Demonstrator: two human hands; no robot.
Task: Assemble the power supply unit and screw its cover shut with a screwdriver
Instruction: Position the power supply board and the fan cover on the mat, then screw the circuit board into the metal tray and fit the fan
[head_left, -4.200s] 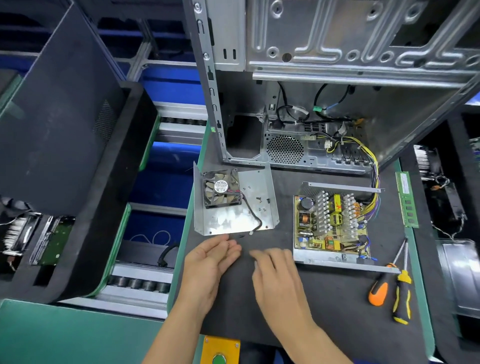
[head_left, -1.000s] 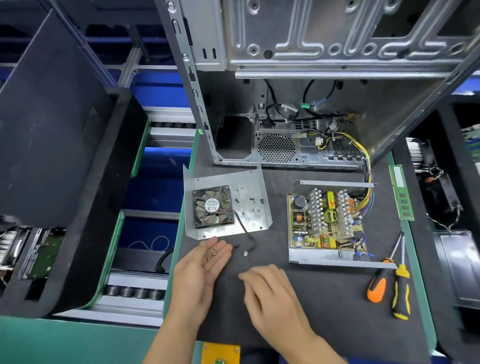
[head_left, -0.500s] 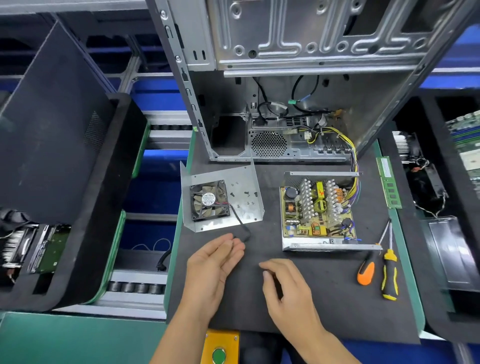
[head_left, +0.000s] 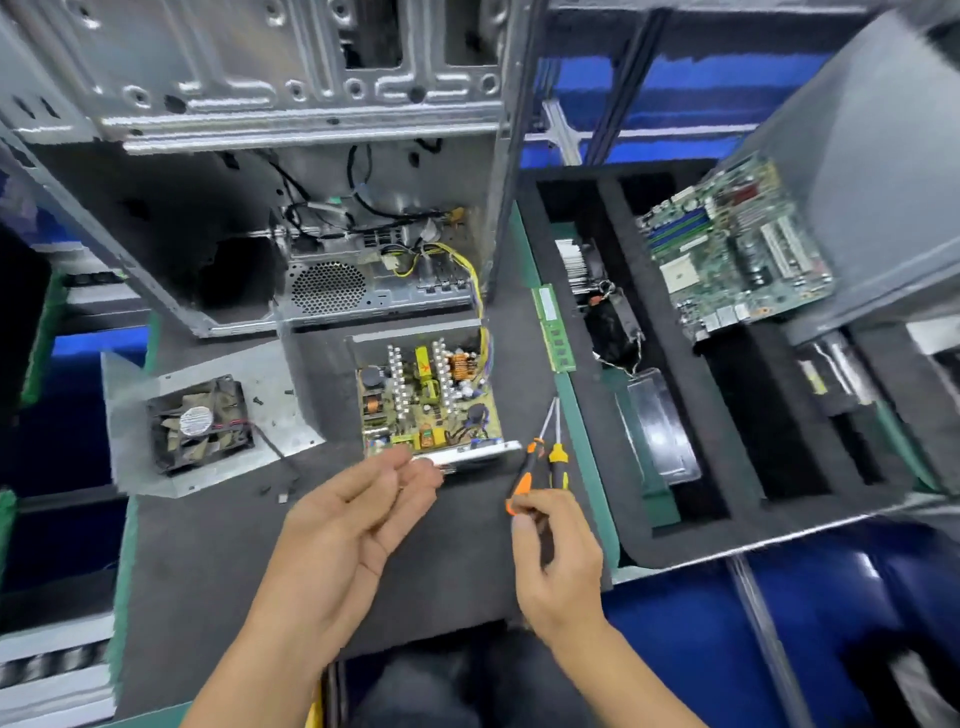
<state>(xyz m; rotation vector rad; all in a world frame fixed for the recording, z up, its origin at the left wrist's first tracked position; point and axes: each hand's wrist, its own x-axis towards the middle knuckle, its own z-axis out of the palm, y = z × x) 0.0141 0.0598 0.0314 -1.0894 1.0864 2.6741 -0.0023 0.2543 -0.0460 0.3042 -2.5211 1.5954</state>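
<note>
The open power supply base (head_left: 426, 400), its circuit board bare, lies on the black mat. Left of it lies the metal cover (head_left: 270, 415), inside up, with its fan (head_left: 200, 423) and a few loose screws (head_left: 257, 400). My left hand (head_left: 358, 519) hovers palm up with relaxed fingers, its fingertips at the base's near edge; I cannot see anything in the blurred palm. My right hand (head_left: 556, 561) pinches the end of the orange screwdriver (head_left: 522, 480) handle. A yellow-and-black screwdriver (head_left: 558, 462) lies just right of it.
An open computer case (head_left: 311, 208) stands behind the power supply, with yellow wires running into it. A green memory stick (head_left: 553, 332) lies at the mat's right edge. The black foam tray (head_left: 779, 467) to the right holds a motherboard (head_left: 727, 244) and other parts.
The view has swung to the right. My right hand moved right and took hold of the orange screwdriver's handle. My left hand moved up to the power supply's near edge.
</note>
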